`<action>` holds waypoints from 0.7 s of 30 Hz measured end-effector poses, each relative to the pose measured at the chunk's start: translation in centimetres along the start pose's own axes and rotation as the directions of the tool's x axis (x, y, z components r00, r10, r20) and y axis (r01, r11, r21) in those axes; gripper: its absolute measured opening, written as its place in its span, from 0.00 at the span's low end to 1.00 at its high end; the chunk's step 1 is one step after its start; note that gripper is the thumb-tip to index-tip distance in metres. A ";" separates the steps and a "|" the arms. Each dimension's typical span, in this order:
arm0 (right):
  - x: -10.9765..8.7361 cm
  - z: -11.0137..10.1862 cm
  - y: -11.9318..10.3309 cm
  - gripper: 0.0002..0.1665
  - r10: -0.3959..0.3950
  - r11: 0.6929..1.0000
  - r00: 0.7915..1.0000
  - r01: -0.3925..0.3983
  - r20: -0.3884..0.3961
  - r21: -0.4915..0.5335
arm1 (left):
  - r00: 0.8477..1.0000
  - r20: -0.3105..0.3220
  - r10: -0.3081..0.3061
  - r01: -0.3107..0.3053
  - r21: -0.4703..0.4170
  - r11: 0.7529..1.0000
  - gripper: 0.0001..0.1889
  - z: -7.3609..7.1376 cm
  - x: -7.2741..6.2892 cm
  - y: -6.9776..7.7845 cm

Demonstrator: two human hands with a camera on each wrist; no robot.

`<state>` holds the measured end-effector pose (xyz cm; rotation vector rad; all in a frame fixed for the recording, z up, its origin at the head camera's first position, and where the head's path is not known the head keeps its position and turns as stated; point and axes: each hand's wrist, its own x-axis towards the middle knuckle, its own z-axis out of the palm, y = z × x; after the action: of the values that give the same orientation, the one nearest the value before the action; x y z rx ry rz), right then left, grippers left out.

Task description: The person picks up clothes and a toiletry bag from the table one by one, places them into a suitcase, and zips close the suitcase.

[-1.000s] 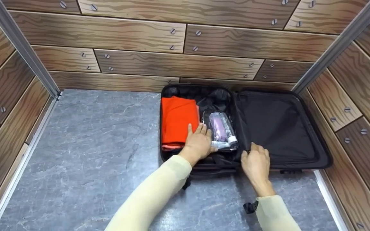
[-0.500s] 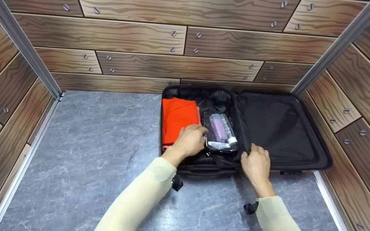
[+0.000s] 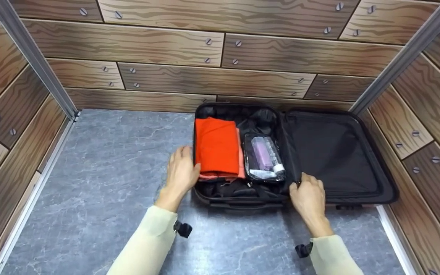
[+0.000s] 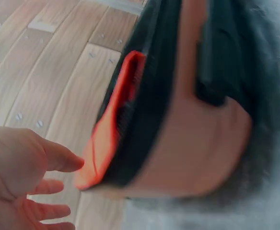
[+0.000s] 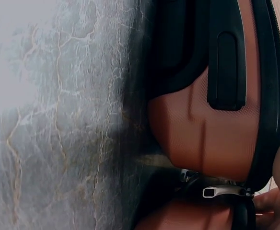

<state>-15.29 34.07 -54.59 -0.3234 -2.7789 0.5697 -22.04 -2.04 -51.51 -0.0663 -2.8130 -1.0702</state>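
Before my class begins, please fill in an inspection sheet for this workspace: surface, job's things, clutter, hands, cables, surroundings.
Surface: grey marble-patterned floor, shiny in the foreground.
Job's things: open orange-brown suitcase with black lining, holding folded orange-red cloth, paler coral cloth beneath it, and a clear, black-edged pouch containing a lilac packet and white-capped transparent bottle.
Clutter: nothing seen.
Hands: left hand beside the suitcase's left side, contact unclear; right hand holds the near edge where the halves meet.
Cables: nothing seen.
Surroundings: brown wood-plank-patterned walls, grey straight corner posts.
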 end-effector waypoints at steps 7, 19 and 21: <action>0.0 0.0 0.0 0.31 0.007 1.000 1.000 -0.007 0.019 0.006 | 0.993 0.049 -0.108 0.115 -0.186 0.976 0.37 1.2 -1.2 -1.1; -0.2 0.2 0.1 0.31 0.026 0.999 1.000 -0.026 -0.001 0.019 | 0.995 0.082 -0.059 0.079 -0.276 0.958 0.32 3.4 -2.6 -1.2; -0.2 0.3 0.1 0.31 0.027 0.999 1.000 -0.027 -0.011 0.024 | 0.996 0.072 -0.054 0.072 -0.274 0.959 0.31 3.6 -2.7 -1.3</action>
<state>-15.17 34.00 -54.91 -0.3585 -2.7588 0.6054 -19.85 -0.63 -55.41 -0.0388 -2.7146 -1.4958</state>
